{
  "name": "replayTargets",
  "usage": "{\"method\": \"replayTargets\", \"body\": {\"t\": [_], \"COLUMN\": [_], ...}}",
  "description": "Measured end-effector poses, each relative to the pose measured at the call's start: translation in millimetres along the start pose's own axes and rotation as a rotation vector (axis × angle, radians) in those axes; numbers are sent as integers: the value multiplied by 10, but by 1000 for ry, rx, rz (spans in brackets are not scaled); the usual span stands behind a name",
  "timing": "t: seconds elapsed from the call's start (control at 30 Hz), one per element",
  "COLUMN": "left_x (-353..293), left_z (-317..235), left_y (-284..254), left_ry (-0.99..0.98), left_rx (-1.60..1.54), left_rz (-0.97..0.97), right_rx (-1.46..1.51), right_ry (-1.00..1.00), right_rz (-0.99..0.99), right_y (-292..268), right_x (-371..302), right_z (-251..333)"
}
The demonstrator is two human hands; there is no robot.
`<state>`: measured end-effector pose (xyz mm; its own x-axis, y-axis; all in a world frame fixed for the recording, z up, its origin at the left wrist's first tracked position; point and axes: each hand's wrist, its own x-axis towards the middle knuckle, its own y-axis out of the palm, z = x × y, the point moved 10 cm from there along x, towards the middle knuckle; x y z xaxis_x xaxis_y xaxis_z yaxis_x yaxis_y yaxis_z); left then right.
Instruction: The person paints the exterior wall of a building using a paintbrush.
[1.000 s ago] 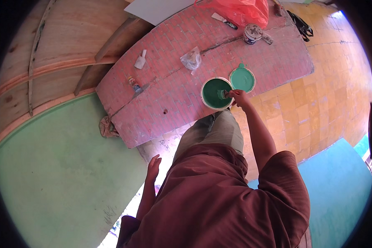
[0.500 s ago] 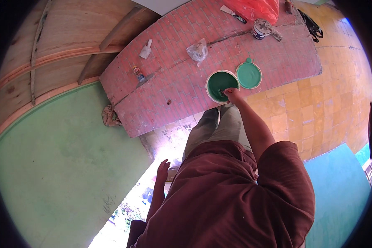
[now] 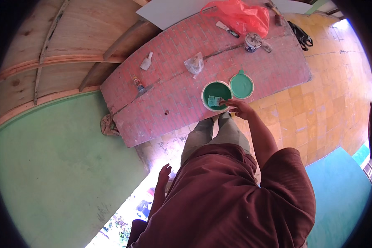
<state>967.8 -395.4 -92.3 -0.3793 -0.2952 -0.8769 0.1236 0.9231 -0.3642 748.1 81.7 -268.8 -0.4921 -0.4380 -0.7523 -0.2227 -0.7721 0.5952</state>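
My right hand (image 3: 240, 108) is closed on the handle of a flat paintbrush (image 3: 214, 101), whose bristles are coated in light green paint. The brush is over the mouth of a round white-rimmed bucket (image 3: 204, 103) of dark green paint. Touching the bucket's far right side lies its round lid (image 3: 241, 86), its face covered in lighter green. My left hand (image 3: 165, 172) hangs low at my left side, fingers loosely apart, with nothing seen in it.
The bucket stands on a pink brick-patterned platform (image 3: 173, 74). On it also lie a clear plastic bag (image 3: 194, 65), a white scraper (image 3: 146, 61), a bottle (image 3: 139, 84), a small tub (image 3: 252, 42) and a red plastic bag (image 3: 244, 16). A green wall (image 3: 62, 165) rises at left.
My right hand has drawn back to the right and turned, bringing the paintbrush's bristles clearly into sight over the bucket. The view has shifted slightly. My left hand still hangs at my side.
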Motion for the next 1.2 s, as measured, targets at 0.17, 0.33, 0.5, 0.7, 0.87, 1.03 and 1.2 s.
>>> {"method": "replayTargets", "body": {"t": [0.17,0.33,0.5,0.7,0.87,1.03,1.2], "left_x": [438,1000,1255,1982,2402,2640,2257], "left_z": [80,-124,-983,-1535,-1740,-1815,-2095], "left_y": [30,2,41,-209,-136,132,931], "left_ry": [36,85,181,349,423,444,995], "left_rx": [68,126,284,252,417,867,1299], "left_rz": [100,225,211,351,462,578,929], "right_rx": [145,369,555,582,555,577,462], "right_ry": [-168,-357,-612,-919,-1144,-1432,-1801], "right_rz": [174,495,669,839,849,823,616], "right_y": [249,792,1271,2142,2605,2729,2699], "right_x": [-901,-1579,-2158,-2589,-3042,-3668,-4495], "right_z": [341,517,449,212,-153,-630,-1512]}}
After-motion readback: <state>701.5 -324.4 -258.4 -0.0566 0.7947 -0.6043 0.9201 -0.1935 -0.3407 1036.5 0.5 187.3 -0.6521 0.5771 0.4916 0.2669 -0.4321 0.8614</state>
